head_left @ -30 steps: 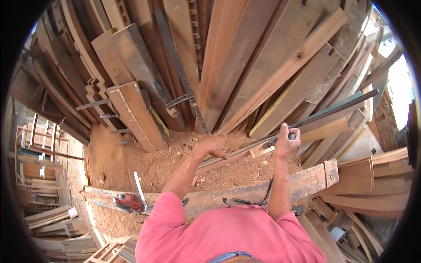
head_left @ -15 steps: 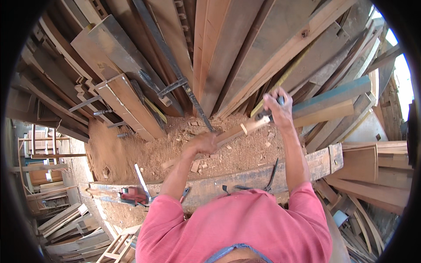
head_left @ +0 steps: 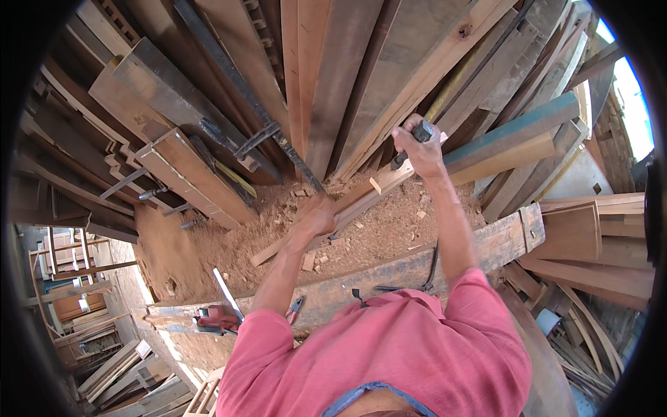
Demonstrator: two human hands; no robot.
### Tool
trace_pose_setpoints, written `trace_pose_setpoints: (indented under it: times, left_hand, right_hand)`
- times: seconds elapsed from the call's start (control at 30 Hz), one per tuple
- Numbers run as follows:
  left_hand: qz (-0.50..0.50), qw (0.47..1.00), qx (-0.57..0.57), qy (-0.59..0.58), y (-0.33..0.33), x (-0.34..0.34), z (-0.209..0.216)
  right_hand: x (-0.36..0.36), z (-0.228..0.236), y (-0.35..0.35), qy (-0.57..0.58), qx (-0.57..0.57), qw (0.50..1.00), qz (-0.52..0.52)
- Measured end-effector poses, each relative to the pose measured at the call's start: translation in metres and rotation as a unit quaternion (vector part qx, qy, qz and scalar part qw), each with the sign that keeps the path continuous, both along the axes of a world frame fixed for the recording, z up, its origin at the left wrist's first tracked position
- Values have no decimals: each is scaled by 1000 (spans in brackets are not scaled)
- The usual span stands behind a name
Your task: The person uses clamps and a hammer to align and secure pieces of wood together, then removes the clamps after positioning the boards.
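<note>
The person's left hand [head_left: 317,214] was closed over a wooden strip [head_left: 359,205], its back turned up and the wrist nearly in line with the left forearm [head_left: 280,274], which slanted up and inward from the sleeve. The right hand [head_left: 421,151] was higher and farther out, well apart from the left, curled in a fist around a dark tool [head_left: 398,161]. The right forearm [head_left: 456,233] rose steeply below it, leaning a little toward the left.

The strip ran slantwise between the hands: one end stuck out below and to the left of the left hand, and the other reached up toward the right fist. A small pale chip [head_left: 376,185] stood on it, just short of that fist.

The left fingertips were hidden, so how they wrapped the wood could not be told. The right hand covered the middle of the tool; only a blunt end above the fist and a dark part below it showed, and its kind was hard to make out. Whether it touched the strip was unclear. The strip's far end was lost around the right hand. The pink shirt [head_left: 389,347] blocked the area nearest the body, below both hands.
</note>
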State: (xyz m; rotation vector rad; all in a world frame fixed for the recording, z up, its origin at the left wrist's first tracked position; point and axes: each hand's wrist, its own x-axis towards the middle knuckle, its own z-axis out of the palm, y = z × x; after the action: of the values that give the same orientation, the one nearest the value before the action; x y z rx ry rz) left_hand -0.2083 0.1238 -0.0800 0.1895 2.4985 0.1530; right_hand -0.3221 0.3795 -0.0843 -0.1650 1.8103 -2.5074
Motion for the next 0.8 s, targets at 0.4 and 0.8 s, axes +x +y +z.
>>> trace_pose_setpoints:
  times: [0.4,0.8]
  left_hand:
    - [22,993,-47,108,29,19,-5]
    - [23,984,5,179,20,17,-7]
  right_hand:
    - [21,10,-29,25,130,892,-433]
    - [-4,9,7,7,40,998,-51]
